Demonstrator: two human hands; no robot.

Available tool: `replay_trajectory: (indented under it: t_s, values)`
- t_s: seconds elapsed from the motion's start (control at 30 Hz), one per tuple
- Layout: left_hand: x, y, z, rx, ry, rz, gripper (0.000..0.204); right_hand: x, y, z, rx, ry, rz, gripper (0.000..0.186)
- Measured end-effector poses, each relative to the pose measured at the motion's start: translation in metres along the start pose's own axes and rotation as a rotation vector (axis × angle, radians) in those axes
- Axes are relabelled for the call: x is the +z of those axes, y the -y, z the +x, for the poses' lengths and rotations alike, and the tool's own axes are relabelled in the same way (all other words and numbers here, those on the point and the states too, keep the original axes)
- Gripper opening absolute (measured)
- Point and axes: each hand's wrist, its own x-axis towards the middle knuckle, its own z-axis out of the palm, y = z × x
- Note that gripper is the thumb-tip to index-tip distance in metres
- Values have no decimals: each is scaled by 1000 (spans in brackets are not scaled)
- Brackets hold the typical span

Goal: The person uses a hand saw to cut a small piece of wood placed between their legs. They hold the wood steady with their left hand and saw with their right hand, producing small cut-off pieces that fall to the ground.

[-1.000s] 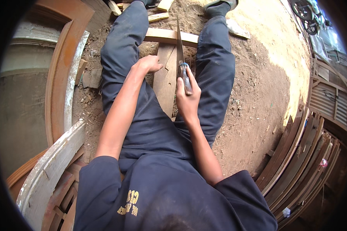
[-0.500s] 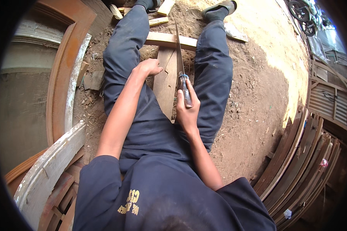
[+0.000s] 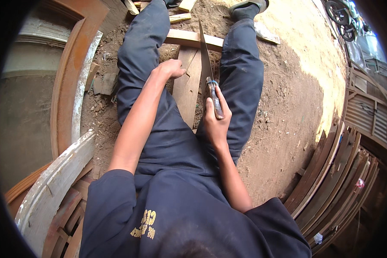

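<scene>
Right hand (image 3: 217, 124) grip wrapped round handle (image 3: 216, 103) of saw (image 3: 207, 64), blade aimed away across view of beam (image 3: 182, 38) between legs (image 3: 241, 86), presumably for control; left hand (image 3: 172, 69) curled beside plank (image 3: 186, 92), hold unclear.

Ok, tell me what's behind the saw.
Behind the saw, a beam shows on both sides, with dirt beyond; whatever the blade itself covers cannot be seen.

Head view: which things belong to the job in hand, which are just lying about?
Likely in use:
- handsaw, in right hand
- wooden plank between the legs, left hand at its edge
- crosswise wooden beam

Likely lying about:
- wood offcuts
- brown wooden frame
- stacked boards
</scene>
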Motion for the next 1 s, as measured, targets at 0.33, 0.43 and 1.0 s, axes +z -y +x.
replay_trajectory:
  t_s: [0.33,0.43,1.0]
  values:
    - [0,-3,1,21,-6,26,58,15,-33,23,-82,-45,-17,43]
    - [-1,0,4,-21,-2,-12,57,7,-23,1,-41,-31,-21,44]
    - [-1,-17,6,-16,78,39,56,30,-28,92,-65,-62,68,39]
